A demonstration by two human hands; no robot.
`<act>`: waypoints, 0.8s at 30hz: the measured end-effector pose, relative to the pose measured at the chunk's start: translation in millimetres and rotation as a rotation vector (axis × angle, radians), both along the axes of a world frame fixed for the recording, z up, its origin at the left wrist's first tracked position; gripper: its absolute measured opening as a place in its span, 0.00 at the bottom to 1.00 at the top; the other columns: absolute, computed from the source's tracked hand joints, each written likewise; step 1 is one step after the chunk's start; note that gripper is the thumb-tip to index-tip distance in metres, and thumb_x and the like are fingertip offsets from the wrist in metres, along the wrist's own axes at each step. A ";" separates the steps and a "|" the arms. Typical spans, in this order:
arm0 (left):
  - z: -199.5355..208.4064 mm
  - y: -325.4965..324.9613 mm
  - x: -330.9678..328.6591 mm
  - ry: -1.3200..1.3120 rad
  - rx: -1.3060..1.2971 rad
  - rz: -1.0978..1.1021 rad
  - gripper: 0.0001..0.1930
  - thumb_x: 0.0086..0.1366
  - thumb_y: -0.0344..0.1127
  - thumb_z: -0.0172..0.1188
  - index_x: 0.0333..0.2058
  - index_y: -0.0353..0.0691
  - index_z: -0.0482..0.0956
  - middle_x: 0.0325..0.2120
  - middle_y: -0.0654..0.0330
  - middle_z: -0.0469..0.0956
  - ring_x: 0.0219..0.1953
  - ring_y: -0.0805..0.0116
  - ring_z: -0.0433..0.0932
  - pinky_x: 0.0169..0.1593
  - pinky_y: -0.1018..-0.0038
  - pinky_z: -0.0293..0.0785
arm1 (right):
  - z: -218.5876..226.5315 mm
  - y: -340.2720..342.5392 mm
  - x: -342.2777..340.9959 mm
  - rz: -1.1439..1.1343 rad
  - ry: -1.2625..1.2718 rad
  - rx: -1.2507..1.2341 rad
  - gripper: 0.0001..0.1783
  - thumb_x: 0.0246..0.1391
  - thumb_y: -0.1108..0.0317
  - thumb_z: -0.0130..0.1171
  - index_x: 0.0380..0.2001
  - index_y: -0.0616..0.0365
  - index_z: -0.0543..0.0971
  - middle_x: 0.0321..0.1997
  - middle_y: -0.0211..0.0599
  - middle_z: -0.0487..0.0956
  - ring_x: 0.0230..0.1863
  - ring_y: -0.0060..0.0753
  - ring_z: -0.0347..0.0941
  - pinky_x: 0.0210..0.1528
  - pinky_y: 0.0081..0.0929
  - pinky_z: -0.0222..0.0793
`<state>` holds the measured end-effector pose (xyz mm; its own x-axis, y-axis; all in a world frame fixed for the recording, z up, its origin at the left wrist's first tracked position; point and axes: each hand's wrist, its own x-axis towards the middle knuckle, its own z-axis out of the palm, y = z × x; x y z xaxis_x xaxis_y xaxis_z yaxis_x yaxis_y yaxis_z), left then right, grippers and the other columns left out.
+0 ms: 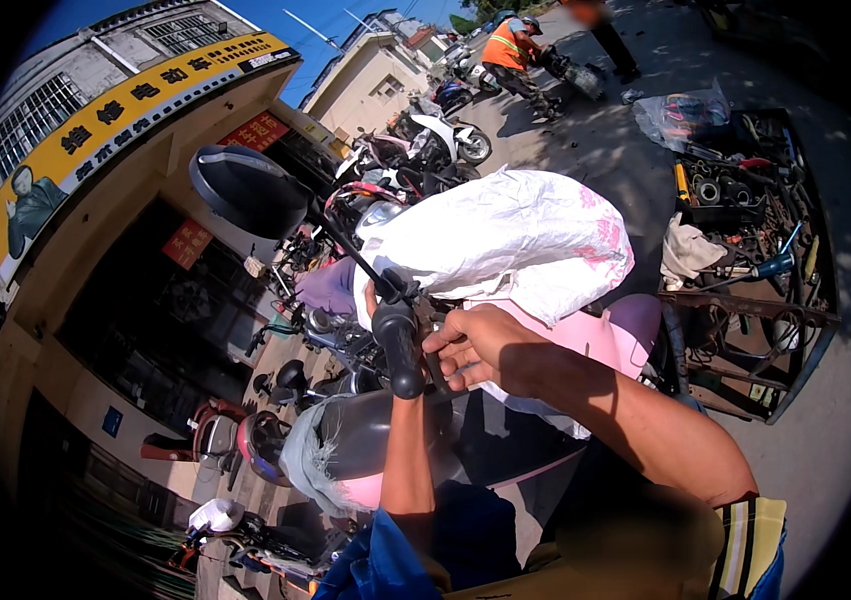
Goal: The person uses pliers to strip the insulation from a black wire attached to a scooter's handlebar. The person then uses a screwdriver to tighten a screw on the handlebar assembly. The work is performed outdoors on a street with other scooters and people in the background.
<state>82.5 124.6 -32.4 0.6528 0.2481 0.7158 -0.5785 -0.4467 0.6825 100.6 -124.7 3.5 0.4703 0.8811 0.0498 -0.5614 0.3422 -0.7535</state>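
A black rubber handlebar grip (pixel 397 350) of a pink scooter (pixel 635 325) stands in front of me. My left hand (pixel 371 299) reaches up behind it; most of that hand is hidden, with a bit of finger showing beyond the bar, closed around the handlebar. On the grip's right side is a dark brake lever (pixel 434 365). My right hand (pixel 480 348) is at this lever, fingers curled and thumb against it. A round black mirror (pixel 250 190) rises from the bar on a stalk. White woven sacking (pixel 505 240) with pink print covers the scooter's front.
To the right stands a metal tool cart (pixel 745 300) full of tools, with a clear plastic bag (pixel 680 115) on top. Parked scooters (pixel 435 135) line the shopfront at left. Farther off, a person in an orange vest (pixel 510 50) bends over a machine.
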 end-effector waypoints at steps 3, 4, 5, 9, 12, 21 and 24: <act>-0.1 -1.0 0.1 0.003 -0.001 0.001 0.43 0.67 0.27 0.61 0.74 0.43 0.45 0.38 0.66 0.70 0.40 0.75 0.71 0.47 0.77 0.71 | -5.9 4.5 -1.4 -0.010 0.022 0.046 0.15 0.58 0.66 0.53 0.40 0.69 0.77 0.32 0.40 0.75 0.32 0.31 0.75 0.33 0.31 0.75; -0.1 -0.9 -0.2 0.003 0.001 0.000 0.43 0.67 0.27 0.61 0.74 0.43 0.45 0.38 0.66 0.70 0.40 0.75 0.71 0.47 0.77 0.71 | -4.9 3.3 -1.6 -0.006 -0.024 0.019 0.15 0.58 0.66 0.52 0.40 0.69 0.76 0.32 0.41 0.75 0.32 0.31 0.74 0.33 0.31 0.74; 0.2 -0.6 -0.5 0.002 0.001 0.001 0.43 0.67 0.27 0.61 0.74 0.43 0.45 0.38 0.66 0.70 0.40 0.75 0.71 0.47 0.77 0.71 | -3.0 0.7 -1.6 -0.002 -0.071 -0.008 0.15 0.58 0.66 0.52 0.39 0.70 0.76 0.33 0.42 0.75 0.32 0.31 0.74 0.32 0.31 0.74; 0.3 -1.6 -1.0 0.005 0.006 0.005 0.43 0.67 0.27 0.61 0.74 0.43 0.45 0.38 0.66 0.70 0.39 0.75 0.71 0.47 0.77 0.71 | -1.5 -8.7 5.4 0.084 -0.116 0.029 0.14 0.58 0.68 0.52 0.39 0.71 0.76 0.34 0.44 0.76 0.30 0.32 0.73 0.32 0.29 0.72; -1.1 -1.9 -0.4 0.005 0.006 0.008 0.43 0.67 0.27 0.61 0.74 0.43 0.45 0.37 0.66 0.70 0.39 0.75 0.71 0.47 0.77 0.71 | -8.6 -1.6 6.2 0.138 0.066 0.134 0.14 0.58 0.69 0.52 0.39 0.72 0.76 0.32 0.44 0.76 0.29 0.34 0.74 0.33 0.29 0.72; 1.5 -1.7 3.6 -0.002 0.011 0.014 0.43 0.67 0.27 0.62 0.74 0.42 0.45 0.37 0.66 0.70 0.39 0.75 0.71 0.47 0.77 0.71 | -3.9 -5.0 23.0 0.227 0.193 0.229 0.15 0.61 0.65 0.50 0.34 0.68 0.77 0.37 0.55 0.82 0.27 0.34 0.77 0.34 0.26 0.77; 2.5 -1.2 7.0 -0.009 0.019 0.018 0.43 0.67 0.27 0.62 0.74 0.42 0.45 0.36 0.66 0.70 0.38 0.76 0.71 0.46 0.77 0.71 | 2.3 -4.0 22.8 0.207 0.175 0.162 0.15 0.62 0.63 0.48 0.36 0.67 0.75 0.39 0.57 0.82 0.27 0.36 0.79 0.35 0.27 0.80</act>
